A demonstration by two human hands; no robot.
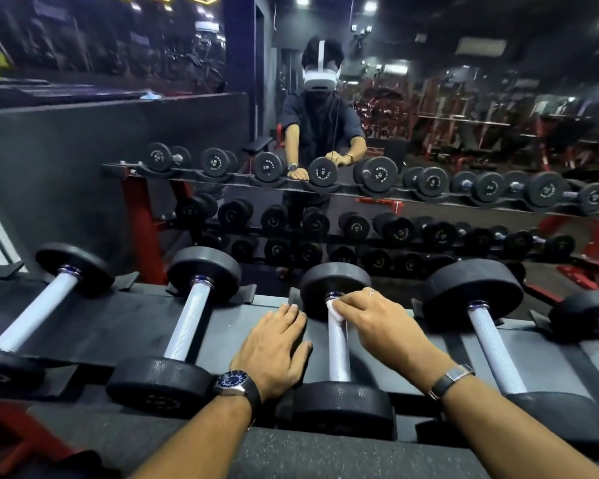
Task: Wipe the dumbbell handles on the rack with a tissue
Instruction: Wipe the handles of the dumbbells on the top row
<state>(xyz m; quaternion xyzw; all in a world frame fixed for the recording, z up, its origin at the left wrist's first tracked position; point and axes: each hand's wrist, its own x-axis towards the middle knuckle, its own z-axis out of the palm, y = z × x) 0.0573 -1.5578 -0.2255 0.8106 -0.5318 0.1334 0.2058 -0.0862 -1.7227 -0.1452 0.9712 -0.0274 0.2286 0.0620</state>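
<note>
The tissue, thin, soft and easily torn, sits at the far end of the middle dumbbell handle, pinched there by the right hand fingers. That knurled steel handle runs near to far on the rack; heavy, it should stay put. The left hand rests flat, fingers released, just left of it.

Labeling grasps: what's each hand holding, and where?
Right hand pinches a tissue against the far end of the dumbbell handle. Left hand holds nothing, flat on the rack.
</note>
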